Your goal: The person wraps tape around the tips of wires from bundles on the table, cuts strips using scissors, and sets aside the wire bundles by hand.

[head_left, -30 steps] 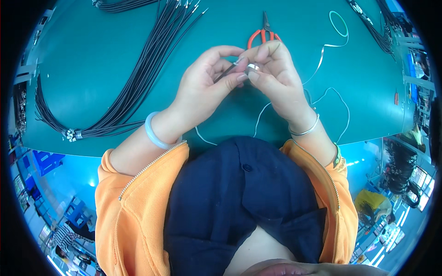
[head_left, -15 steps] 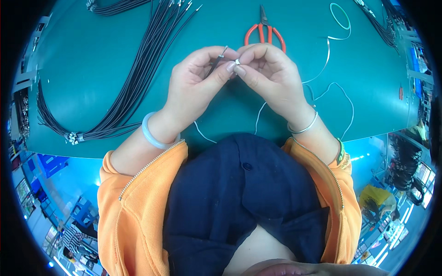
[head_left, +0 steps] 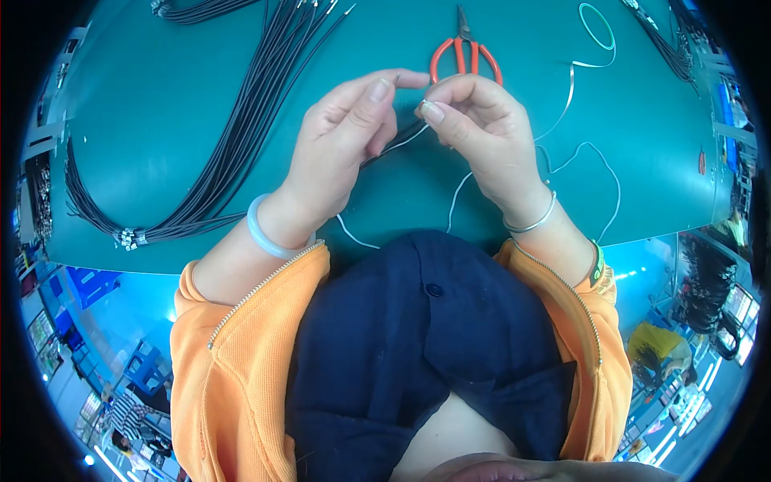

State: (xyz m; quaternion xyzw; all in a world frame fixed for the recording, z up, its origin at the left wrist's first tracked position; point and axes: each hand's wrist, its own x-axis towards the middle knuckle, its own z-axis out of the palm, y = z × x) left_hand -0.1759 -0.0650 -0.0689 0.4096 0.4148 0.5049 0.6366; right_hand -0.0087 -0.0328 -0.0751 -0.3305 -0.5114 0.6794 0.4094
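Above the green worktop the two hands work close together but apart — the left hand with thumb against forefinger, a thin tip poking out above, the right hand pinching a tiny piece too small to make out. A dark cable and a white strand run between them. Red-handled pliers lie just beyond the right hand — black cables curve across the left, a pale cord loops at right
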